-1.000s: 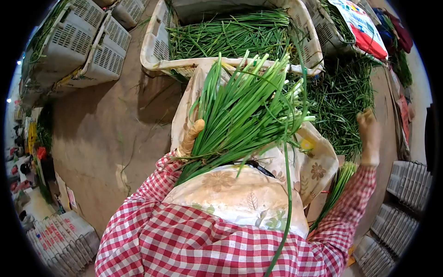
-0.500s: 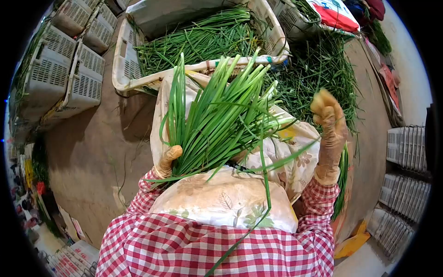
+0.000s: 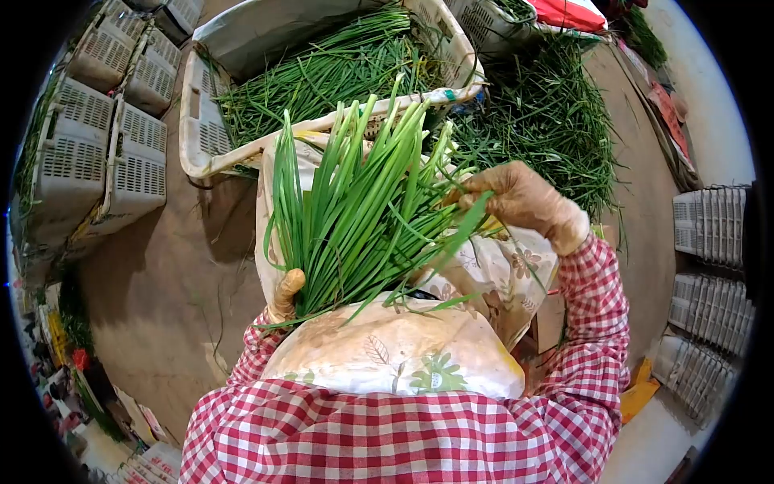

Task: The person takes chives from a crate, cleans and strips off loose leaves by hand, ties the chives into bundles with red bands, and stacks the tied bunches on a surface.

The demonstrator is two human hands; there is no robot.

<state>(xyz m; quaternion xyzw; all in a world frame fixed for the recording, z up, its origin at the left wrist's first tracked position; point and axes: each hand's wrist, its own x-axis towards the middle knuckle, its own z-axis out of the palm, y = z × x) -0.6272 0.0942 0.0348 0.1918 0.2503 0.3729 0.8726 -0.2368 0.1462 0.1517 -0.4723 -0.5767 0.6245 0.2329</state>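
A thick bunch of Chinese chives [image 3: 363,210] lies across my lap, its pale cut ends pointing up and away from me. My left hand [image 3: 285,295], in a tan glove, grips the bunch from the lower left; the thumb shows and the other fingers are hidden beneath the leaves. At the right edge of the bunch is my gloved right hand [image 3: 520,202], its fingers pinched together at the stem ends. A loose leaf [image 3: 463,230] hangs near those fingertips. Under the bunch a stained, flower-printed apron [image 3: 395,343] covers my lap.
In front stands a large white plastic crate [image 3: 189,133] filled with chives. Beside it on the right is a heap of loose leaves [image 3: 540,121] on the floor. White crates [image 3: 137,153] are stacked at left, and more crates [image 3: 709,226] line the right wall.
My right hand has come left and inward from out at the side to the bunch's right edge. The long leaf that trailed over the apron and sleeve is gone from there. The view has shifted slightly.
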